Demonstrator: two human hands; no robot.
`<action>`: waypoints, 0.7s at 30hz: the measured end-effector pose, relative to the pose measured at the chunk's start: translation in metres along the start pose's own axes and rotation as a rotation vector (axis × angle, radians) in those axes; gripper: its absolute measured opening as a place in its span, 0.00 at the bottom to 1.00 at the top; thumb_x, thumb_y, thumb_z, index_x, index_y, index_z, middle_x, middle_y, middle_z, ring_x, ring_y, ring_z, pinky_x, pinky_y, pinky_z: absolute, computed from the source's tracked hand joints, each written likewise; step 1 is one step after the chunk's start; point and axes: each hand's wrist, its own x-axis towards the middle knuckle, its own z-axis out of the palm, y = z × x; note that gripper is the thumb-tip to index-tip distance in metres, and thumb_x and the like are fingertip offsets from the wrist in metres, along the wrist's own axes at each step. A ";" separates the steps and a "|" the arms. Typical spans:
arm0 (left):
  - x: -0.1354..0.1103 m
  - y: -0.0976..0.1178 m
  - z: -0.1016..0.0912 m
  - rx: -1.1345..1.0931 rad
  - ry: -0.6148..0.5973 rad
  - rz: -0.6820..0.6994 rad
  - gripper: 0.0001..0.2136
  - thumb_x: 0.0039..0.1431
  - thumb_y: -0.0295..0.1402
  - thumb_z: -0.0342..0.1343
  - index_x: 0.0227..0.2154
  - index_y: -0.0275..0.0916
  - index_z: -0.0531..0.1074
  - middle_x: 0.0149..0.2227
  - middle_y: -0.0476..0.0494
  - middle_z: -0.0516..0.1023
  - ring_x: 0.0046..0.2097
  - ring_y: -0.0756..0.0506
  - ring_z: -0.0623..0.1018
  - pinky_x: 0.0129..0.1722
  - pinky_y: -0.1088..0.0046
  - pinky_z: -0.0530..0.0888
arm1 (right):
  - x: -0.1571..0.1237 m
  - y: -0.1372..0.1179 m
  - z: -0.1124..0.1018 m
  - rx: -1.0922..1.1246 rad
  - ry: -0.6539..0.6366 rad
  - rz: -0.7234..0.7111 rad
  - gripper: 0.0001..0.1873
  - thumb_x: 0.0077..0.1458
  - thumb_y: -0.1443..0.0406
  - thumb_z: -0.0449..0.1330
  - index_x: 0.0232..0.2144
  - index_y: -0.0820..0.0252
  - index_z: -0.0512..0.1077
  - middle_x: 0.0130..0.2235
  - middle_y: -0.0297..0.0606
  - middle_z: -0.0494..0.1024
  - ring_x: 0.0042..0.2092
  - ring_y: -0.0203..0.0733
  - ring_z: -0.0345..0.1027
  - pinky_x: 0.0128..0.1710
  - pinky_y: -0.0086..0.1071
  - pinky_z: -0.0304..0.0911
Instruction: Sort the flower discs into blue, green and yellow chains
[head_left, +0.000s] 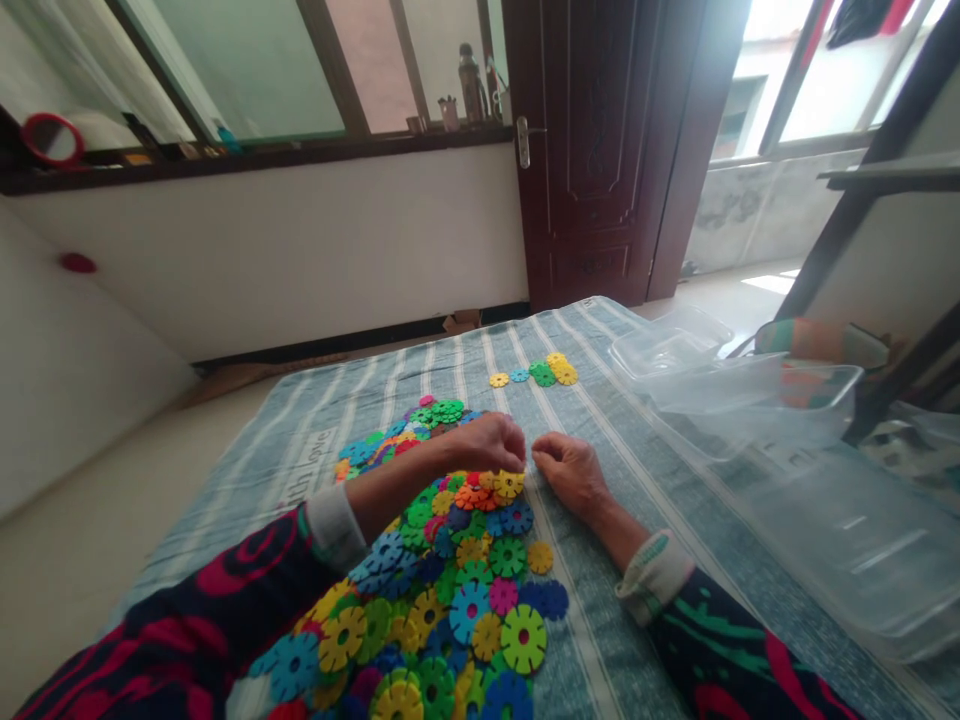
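A heap of plastic snowflake discs (457,590) in blue, green, yellow, red and pink spreads over a striped cloth (585,610). Above the heap's right edge is my left hand (491,440), its fingers curled together. Close to its fingertips lies a yellow disc (510,486). My right hand (574,472) is just to the right of it, thumb and fingers pressed together over the cloth. A small gap separates the two hands. Whatever either hand grips is hidden by the fingers.
Beyond my hands a short row of discs (543,372) lies on the cloth. Clear plastic containers (847,540) stand along the right side. Behind are a dark red door (600,150) and a window ledge (300,152) holding small items.
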 end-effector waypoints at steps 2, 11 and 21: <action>-0.032 0.006 0.011 0.049 -0.135 0.083 0.04 0.41 0.32 0.61 0.21 0.38 0.74 0.18 0.56 0.68 0.22 0.54 0.67 0.21 0.80 0.61 | 0.000 0.001 0.000 -0.008 -0.003 0.000 0.08 0.47 0.63 0.56 0.27 0.57 0.76 0.26 0.32 0.77 0.30 0.36 0.68 0.33 0.28 0.61; -0.087 0.022 0.062 0.737 -0.005 0.145 0.09 0.50 0.40 0.57 0.26 0.39 0.70 0.31 0.43 0.76 0.31 0.43 0.75 0.24 0.72 0.63 | -0.002 0.000 0.000 0.014 0.000 0.004 0.09 0.47 0.63 0.56 0.27 0.60 0.75 0.25 0.32 0.75 0.28 0.36 0.67 0.32 0.28 0.60; -0.094 0.013 0.066 0.833 0.002 0.125 0.09 0.56 0.30 0.46 0.28 0.37 0.71 0.32 0.40 0.77 0.31 0.42 0.76 0.26 0.69 0.66 | -0.002 0.003 0.002 0.043 -0.001 -0.012 0.09 0.47 0.64 0.56 0.27 0.60 0.75 0.26 0.33 0.76 0.29 0.37 0.68 0.33 0.28 0.60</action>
